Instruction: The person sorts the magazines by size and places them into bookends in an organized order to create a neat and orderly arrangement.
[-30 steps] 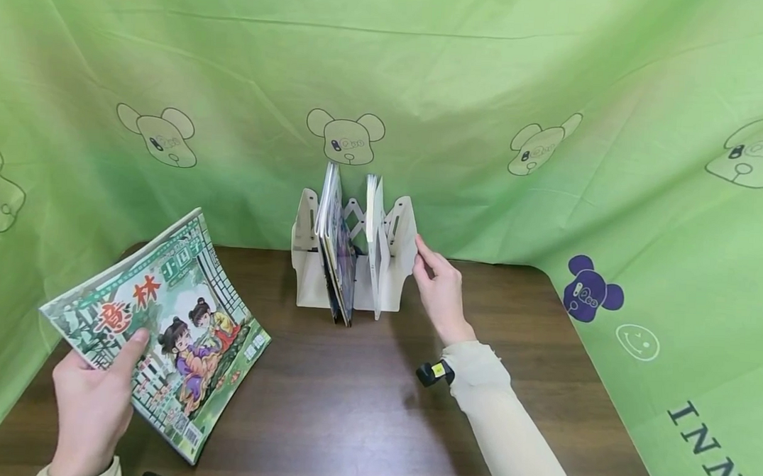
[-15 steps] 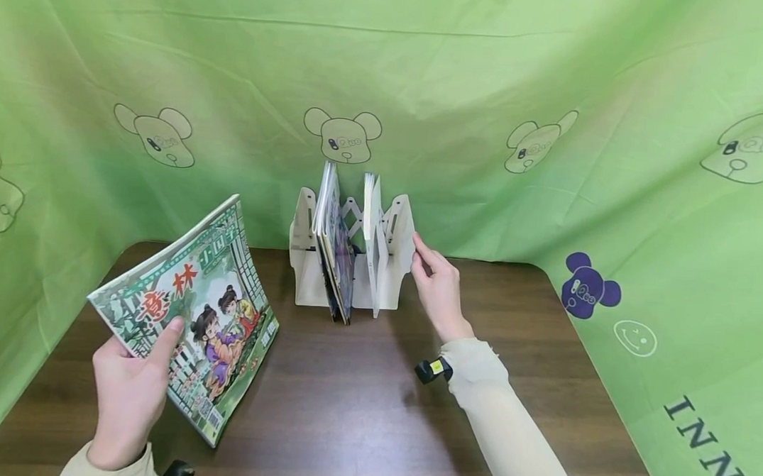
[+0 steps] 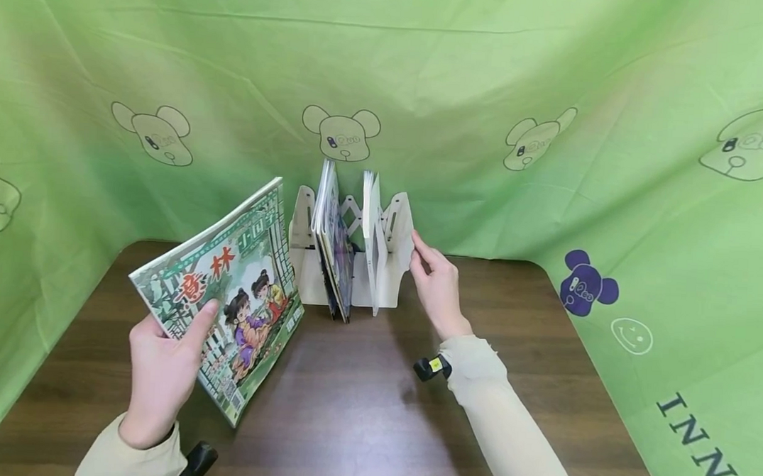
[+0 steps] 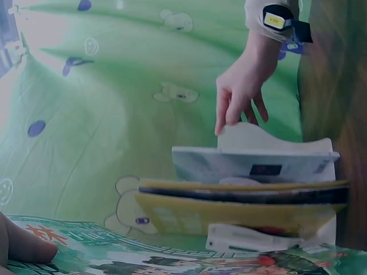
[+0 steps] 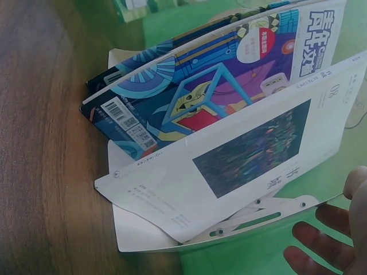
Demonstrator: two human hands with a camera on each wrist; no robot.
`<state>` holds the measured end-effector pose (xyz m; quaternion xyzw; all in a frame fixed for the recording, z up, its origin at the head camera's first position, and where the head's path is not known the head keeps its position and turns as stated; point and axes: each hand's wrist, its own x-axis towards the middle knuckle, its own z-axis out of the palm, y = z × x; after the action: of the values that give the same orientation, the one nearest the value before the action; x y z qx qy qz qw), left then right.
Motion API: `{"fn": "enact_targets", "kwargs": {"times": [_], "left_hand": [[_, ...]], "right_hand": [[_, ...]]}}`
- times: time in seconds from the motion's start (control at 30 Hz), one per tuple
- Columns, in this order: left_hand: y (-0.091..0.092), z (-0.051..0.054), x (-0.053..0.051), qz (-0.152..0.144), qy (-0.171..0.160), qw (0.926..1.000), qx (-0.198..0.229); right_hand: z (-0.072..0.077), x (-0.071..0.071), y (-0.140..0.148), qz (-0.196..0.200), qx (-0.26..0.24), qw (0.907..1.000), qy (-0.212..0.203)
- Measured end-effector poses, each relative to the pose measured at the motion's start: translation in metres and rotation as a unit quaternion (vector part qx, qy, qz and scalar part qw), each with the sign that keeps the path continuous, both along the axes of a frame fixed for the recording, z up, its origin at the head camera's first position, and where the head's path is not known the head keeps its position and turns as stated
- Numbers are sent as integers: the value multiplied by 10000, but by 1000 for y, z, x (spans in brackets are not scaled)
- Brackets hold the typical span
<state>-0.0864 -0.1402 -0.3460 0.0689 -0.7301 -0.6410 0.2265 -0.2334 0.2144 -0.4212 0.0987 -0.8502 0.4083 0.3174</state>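
Note:
My left hand (image 3: pixel 163 370) grips a green illustrated magazine (image 3: pixel 260 289) by its left edge, thumb across the cover. It is held tilted above the table, just left of a cream expandable book rack (image 3: pixel 392 284). With thumb and fingers, my right hand (image 3: pixel 439 290) pinches the edge of the rack's right end plate, also visible in the right wrist view. Inside the rack, several magazines (image 5: pixel 195 91) stand at the left. Towards the right stands a white magazine (image 5: pixel 246 154) with a dark picture, its lower corner bent. A gap separates the two groups.
The rack stands near the back edge of a brown wooden table (image 3: pixel 361 407). Green printed cloth (image 3: pixel 465 78) hangs close behind and at both sides. Black wrist cameras (image 3: pixel 199 461) are strapped at both sleeves.
My left hand has carried the green magazine rightward and slightly up, closer to the rack. My right hand and the rack stay in place.

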Motion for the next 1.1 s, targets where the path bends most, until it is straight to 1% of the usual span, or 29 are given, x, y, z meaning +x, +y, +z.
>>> {"fn": "enact_targets", "kwargs": {"times": [0.1,0.2,0.37,0.6,0.7,0.8,0.87,0.97,1.1], "left_hand": [[9,3,-4,-124,168,9998,-66],[18,3,-9,-221,367,9991,-50],[31,-1,-20,-260,703,9972,-11],[47,-7,-36,-220,963,9949,187],[51,-10,-46,-212,1258,9917,182],[57,-12,-56,-252,1663,9854,267],[60,-14,-62,-293,1853,9816,353],[65,-16,-71,-270,1981,9790,407],[70,-20,-83,-170,2097,9772,282]], "right_hand": [[1,-1,1,16,-10,10000,3],[0,-1,0,41,-9,10000,20],[0,-1,1,42,-11,10000,72],[0,-1,2,58,26,9999,107],[1,-1,2,68,27,9998,160],[1,-1,2,53,43,9998,174],[1,-1,2,53,56,9998,167],[1,-1,2,40,85,9998,184],[0,-1,2,16,92,9997,206]]}}
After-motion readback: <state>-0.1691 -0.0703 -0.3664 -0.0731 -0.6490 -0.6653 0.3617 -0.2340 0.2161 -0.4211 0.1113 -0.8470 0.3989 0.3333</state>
